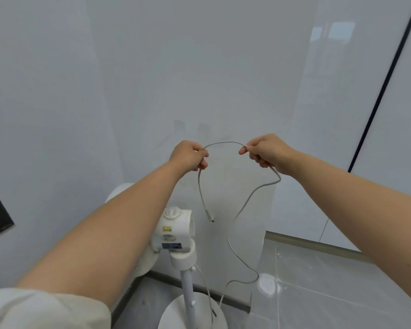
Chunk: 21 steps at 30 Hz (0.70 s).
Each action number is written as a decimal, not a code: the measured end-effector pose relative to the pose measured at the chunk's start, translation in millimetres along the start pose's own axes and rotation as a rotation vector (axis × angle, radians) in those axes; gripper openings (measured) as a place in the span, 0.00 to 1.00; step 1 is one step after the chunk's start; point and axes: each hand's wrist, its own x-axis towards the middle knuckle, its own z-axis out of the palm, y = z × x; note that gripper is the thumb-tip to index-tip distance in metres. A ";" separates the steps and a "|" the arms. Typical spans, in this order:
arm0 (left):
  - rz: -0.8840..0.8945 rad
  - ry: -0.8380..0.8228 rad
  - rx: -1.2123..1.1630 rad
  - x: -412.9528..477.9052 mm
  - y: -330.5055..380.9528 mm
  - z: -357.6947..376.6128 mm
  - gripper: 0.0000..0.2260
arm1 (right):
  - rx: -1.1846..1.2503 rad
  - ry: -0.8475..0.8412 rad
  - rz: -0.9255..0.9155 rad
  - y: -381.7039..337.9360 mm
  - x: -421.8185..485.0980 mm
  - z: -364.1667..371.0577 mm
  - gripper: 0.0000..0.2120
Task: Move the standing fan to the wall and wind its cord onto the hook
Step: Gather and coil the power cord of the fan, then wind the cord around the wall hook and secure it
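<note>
Head view: both hands raised before a pale wall, each pinching the grey cord. Left hand closed on one part, short end with small plug dangling below. Right hand closed on another part, an arc of cord bridging the two. From the right hand, cord trailing down to the floor. White standing fan below the left forearm, close to the wall, round base on the floor.
</note>
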 end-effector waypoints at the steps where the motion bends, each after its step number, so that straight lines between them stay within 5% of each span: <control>1: -0.011 -0.015 -0.016 4.3 -3.6 -1.3 0.07 | -0.026 0.011 -0.002 -1.0 4.6 1.7 0.13; 14: -0.073 0.249 -0.016 74.8 -83.1 -34.7 0.11 | -0.277 0.031 -0.080 -9.2 82.7 70.5 0.10; 18: -0.089 0.318 -0.002 100.2 -97.1 -36.1 0.12 | -0.277 0.149 -0.106 -5.7 112.8 84.6 0.10; 21: -0.051 0.355 0.236 124.0 -103.2 -38.3 0.10 | -0.336 0.279 -0.148 -2.5 131.4 94.9 0.14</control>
